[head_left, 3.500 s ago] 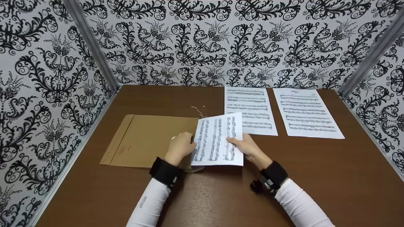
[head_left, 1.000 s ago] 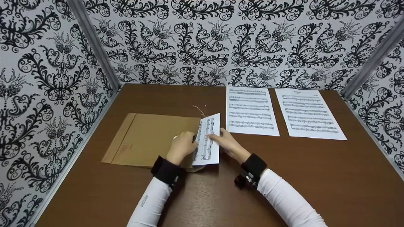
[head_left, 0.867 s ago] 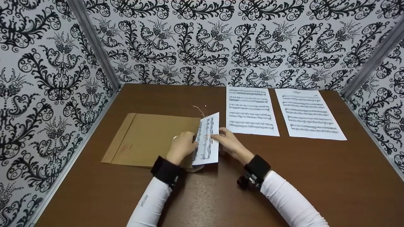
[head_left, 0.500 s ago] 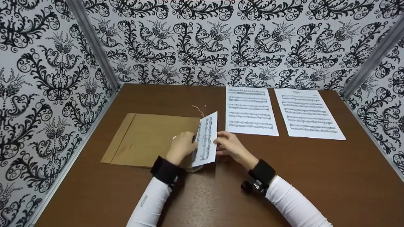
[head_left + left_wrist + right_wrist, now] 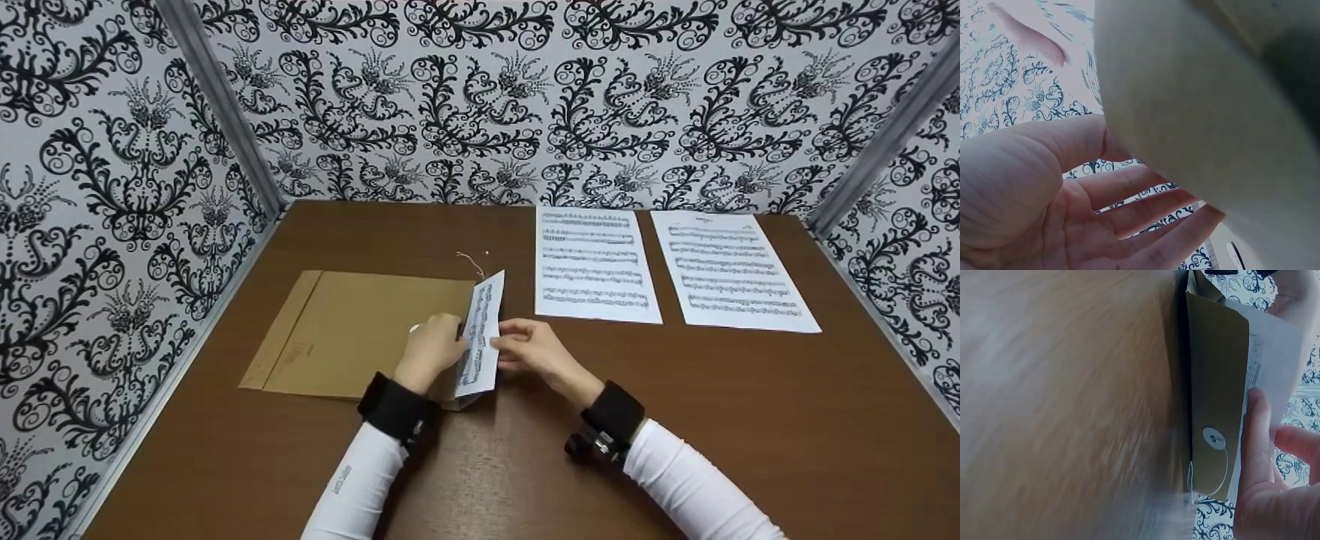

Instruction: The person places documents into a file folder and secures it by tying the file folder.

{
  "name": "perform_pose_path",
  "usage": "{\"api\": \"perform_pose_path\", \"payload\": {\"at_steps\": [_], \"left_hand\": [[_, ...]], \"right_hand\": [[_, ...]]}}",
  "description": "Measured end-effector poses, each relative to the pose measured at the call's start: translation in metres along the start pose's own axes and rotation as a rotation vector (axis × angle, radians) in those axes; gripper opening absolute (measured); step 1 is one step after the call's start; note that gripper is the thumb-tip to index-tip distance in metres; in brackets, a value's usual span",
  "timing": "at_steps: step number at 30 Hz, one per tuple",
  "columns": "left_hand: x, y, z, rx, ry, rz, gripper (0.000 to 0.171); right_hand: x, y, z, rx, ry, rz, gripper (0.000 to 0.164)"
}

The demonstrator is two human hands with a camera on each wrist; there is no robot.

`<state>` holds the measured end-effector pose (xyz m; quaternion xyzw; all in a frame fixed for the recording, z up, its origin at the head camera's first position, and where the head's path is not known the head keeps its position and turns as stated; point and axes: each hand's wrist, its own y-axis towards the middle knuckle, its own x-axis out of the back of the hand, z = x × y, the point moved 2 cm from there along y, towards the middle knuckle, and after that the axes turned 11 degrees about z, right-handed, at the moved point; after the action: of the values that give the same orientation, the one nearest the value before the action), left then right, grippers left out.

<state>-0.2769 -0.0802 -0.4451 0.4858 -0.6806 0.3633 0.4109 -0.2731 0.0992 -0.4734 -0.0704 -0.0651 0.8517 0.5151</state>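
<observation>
A rectangular tan paper envelope (image 5: 360,330) lies flat on the brown wood-grain counter (image 5: 480,480), its mouth facing the person's right. The left hand (image 5: 431,345) grasps the upper layer at this mouth, fingers curled over the edge; the hold presumably steadies the envelope and keeps its two layers apart. In the left wrist view the fingertips pass out of sight behind tan paper, so their exact contact cannot be told.

A white paper sheet of printed music (image 5: 477,360) stands tilted up at the mouth, its left edge meeting and probably entering it. Its staves run sideways, apparently because the sheet is turned to match the envelope's length. The right hand (image 5: 540,352) pinches the free edge in a narrow grip, thumb on the printed face and fingers behind, a hold that seems suited to guiding thin paper without creasing it. Whether further pages lie behind is hidden.

The right wrist view shows a tan flap (image 5: 1216,382) bearing a round white disc (image 5: 1213,438) with a thin white string (image 5: 1225,467).

Beyond, two white music pages, one nearer the middle (image 5: 598,270) and one farther right (image 5: 739,277), lie face up and apart, so neither covers the other.
</observation>
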Motion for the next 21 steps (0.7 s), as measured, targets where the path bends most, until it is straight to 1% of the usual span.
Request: {"api": "perform_pose_path", "payload": {"at_steps": [3, 7, 12, 21], "left_hand": [[0.000, 0.000, 0.000, -0.004, 0.006, -0.004, 0.011], [0.001, -0.001, -0.001, -0.010, 0.013, -0.010, 0.012], [0.002, -0.003, -0.001, -0.008, 0.028, -0.008, 0.013], [0.003, -0.004, -0.002, -0.018, 0.035, -0.017, 0.013]], "right_hand": [[-0.002, 0.003, -0.002, 0.010, -0.019, 0.002, 0.041], [-0.004, 0.007, -0.004, 0.008, -0.037, -0.024, 0.041], [-0.007, 0.012, -0.007, -0.013, -0.034, -0.050, 0.040], [-0.017, 0.024, -0.010, -0.046, -0.051, -0.057, 0.037]]}}
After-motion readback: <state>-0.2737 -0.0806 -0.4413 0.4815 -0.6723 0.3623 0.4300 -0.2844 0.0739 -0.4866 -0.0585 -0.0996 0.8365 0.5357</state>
